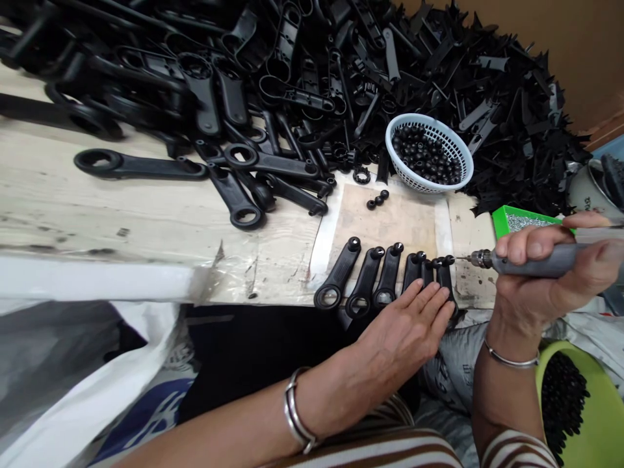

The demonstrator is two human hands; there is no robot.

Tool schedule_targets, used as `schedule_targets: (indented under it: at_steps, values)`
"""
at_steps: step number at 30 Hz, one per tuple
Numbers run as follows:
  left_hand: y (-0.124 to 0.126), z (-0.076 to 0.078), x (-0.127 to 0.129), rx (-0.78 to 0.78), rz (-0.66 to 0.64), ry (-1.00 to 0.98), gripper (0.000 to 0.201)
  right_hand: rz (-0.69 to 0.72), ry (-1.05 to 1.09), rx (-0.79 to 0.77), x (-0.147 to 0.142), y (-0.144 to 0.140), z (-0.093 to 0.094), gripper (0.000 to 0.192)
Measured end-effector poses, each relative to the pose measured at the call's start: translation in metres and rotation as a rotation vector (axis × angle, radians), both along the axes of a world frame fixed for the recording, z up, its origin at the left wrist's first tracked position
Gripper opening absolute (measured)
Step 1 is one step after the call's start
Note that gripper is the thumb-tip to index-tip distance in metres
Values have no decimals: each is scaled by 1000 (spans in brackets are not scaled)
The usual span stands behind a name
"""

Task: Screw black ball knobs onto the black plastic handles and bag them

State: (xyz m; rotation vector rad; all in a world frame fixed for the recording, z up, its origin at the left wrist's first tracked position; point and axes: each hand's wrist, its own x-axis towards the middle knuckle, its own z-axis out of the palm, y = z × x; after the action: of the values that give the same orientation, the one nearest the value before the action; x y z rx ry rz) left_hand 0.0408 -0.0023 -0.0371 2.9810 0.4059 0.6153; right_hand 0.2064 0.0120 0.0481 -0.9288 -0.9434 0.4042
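Surface: a worn, pale wooden tabletop (pixel 146 201), scuffed and stained, with a lighter square board (pixel 390 221) set into it near the front edge. A brown wall closes off the far right corner.

Stock: a large heap of black plastic handles (pixel 302 71) covers the rear of the tabletop; too many to count. One white mesh basket (pixel 461 153) holds small black caps, also uncountable. Three loose caps (pixel 377 199) lie on the board just in front of the basket. One green tray (pixel 502 218) of small metal screws sits to the right. One yellow-green tub (pixel 597 416) of black parts stands below the tabletop edge, lower right.

Work in hand: a row of black handles (pixel 365 279) lies side by side across the board's front edge; six can be made out, the rightmost partly hidden.

Left hand (pixel 409 328): flat, fingers extended together, pressing down on the right end of the row; grip not closed on anything.

Right hand (pixel 550 266): grip closed around one grey powered screwdriver (pixel 536 262), held level, its bit touching the top end of the rightmost handle.
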Motion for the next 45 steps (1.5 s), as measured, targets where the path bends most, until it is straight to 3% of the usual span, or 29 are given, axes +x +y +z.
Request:
schedule_targets:
  at_steps: [6, 11, 15, 20, 35, 40, 45]
  values:
    - [0, 1, 0, -11, -2, 16, 39, 48, -107, -35, 2, 2, -1, 30]
    - [0, 3, 0, -23, -5, 25, 40, 45, -54, -78, 2, 5, -5, 32]
    - [-1, 2, 0, -15, 5, 10, 40, 30, -50, -20, 5, 2, -1, 23]
    - [-2, 4, 0, -26, 20, 28, 40, 33, -39, 40, 2, -1, 8, 27]
    - [1, 8, 1, -17, 16, 8, 38, 17, -64, -125, -5, 4, 5, 40]
    - [-1, 6, 2, -10, 13, -14, 38, -3, -115, -73, -7, 9, 5, 30]
    - [-3, 6, 0, -24, 19, 12, 41, -2, -131, -123, -13, 14, 7, 48]
